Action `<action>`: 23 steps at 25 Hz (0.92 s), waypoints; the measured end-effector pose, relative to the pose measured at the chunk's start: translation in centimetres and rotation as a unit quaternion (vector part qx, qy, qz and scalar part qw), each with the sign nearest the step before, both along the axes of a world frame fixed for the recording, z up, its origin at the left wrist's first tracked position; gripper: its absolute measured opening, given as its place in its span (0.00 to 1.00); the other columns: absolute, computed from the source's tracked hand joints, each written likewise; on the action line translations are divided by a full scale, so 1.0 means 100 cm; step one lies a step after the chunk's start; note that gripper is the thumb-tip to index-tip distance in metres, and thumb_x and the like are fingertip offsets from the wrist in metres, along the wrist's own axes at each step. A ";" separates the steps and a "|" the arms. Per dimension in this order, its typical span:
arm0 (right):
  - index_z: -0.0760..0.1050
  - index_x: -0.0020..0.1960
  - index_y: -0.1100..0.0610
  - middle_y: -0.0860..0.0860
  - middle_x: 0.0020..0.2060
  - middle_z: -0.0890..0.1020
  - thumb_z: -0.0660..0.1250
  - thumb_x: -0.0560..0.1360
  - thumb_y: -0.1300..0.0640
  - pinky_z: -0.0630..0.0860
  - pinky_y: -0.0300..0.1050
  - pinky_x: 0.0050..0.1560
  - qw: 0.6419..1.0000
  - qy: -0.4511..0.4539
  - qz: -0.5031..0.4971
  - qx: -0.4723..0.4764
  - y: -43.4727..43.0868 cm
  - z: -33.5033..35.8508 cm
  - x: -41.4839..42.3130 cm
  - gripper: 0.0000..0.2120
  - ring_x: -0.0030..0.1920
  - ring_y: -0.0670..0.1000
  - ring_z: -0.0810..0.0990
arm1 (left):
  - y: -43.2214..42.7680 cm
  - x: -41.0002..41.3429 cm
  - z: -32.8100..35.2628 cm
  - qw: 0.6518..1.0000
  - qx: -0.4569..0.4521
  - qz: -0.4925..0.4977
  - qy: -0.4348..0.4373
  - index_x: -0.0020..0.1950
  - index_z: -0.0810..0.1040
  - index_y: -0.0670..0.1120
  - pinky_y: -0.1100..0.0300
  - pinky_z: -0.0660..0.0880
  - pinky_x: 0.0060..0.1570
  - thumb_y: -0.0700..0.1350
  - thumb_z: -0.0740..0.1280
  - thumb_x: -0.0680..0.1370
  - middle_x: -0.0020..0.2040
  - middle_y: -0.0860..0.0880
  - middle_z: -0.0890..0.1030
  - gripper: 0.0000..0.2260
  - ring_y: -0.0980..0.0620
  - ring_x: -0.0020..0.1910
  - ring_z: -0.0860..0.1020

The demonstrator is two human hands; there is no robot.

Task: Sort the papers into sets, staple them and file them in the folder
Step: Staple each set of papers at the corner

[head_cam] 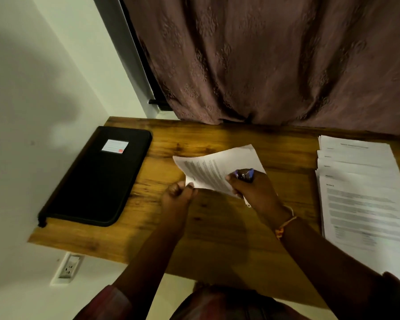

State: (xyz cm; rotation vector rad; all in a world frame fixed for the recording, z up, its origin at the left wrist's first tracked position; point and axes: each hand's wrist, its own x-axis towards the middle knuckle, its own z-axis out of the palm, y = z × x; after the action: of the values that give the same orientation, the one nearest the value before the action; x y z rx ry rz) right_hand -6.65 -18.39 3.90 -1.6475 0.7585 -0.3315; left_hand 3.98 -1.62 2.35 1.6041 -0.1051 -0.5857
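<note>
Nearest to me, both forearms (pixel 153 250) reach up from the bottom edge over the wooden desk (pixel 217 239) and meet at a thin set of sheets (pixel 214 168), which sits at a slant near the middle of the desk. I read this as the stapling step: one set is apart from the rest and about to be bound, and nothing looks filed yet.

The left hand (pixel 177 195) pinches the near-left corner of the set, thumb on top and fingers curled beneath. The right hand (pixel 254 188), a thread band (pixel 285 224) at its wrist, is closed round a blue stapler (pixel 244 174) at the set's near-right side, with the fingers wrapped over its body and the wrist turned inward. The hand hides the stapler's mouth and the frame is blurred, so I cannot tell whether the mouth is round the paper's edge or only lies over it.

As I judge it, the next move calls for squared edges, the mouth seated over one corner, and a firm squeeze while the left hand stops the sheets fanning.

After that the set belongs in the black folder (pixel 97 179), which lies flat and closed at the left end of the desk, well apart from both hands. It would have to be opened first. A fanned pile of papers (pixel 360 197) waits at the right end, so I expect more sets to follow.
</note>
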 end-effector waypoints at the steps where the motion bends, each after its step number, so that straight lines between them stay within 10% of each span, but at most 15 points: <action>1: 0.82 0.45 0.55 0.51 0.31 0.81 0.72 0.76 0.50 0.74 0.35 0.35 1.000 -0.012 -0.005 0.003 -0.002 0.004 0.010 0.08 0.31 0.41 0.79 | 0.001 0.005 0.009 1.000 -0.021 0.000 -0.022 0.50 0.80 0.37 0.51 0.77 0.43 0.42 0.66 0.82 0.42 0.39 0.82 0.09 0.44 0.42 0.78; 7: 0.81 0.59 0.55 0.52 0.38 0.84 0.75 0.74 0.54 0.77 0.37 0.35 0.995 -0.082 -0.025 0.047 -0.008 0.037 0.071 0.15 0.32 0.41 0.79 | 0.007 0.037 0.077 0.991 -0.124 0.020 -0.047 0.50 0.81 0.42 0.44 0.78 0.63 0.42 0.62 0.84 0.52 0.41 0.84 0.09 0.44 0.55 0.83; 17: 0.73 0.70 0.49 0.53 0.51 0.85 0.74 0.75 0.55 0.76 0.42 0.34 0.987 -0.137 0.087 0.011 -0.007 0.033 0.110 0.24 0.36 0.50 0.80 | 0.040 0.118 0.133 0.992 -0.121 -0.007 -0.033 0.61 0.80 0.39 0.44 0.79 0.56 0.50 0.64 0.83 0.55 0.40 0.85 0.16 0.39 0.54 0.84; 23: 0.81 0.54 0.59 0.45 0.26 0.80 0.73 0.76 0.55 0.70 0.33 0.25 0.997 -0.024 0.042 0.065 0.016 -0.004 0.116 0.10 0.24 0.40 0.75 | 0.045 0.199 0.098 0.996 0.008 -0.045 -0.081 0.54 0.80 0.41 0.43 0.79 0.59 0.51 0.64 0.83 0.50 0.45 0.86 0.14 0.42 0.53 0.84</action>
State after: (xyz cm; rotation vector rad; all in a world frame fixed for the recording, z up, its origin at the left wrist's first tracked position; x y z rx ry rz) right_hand 4.98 -16.77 3.45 -1.5380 0.6593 -0.2567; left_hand 23.84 2.90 12.16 1.6668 -0.2947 -0.5265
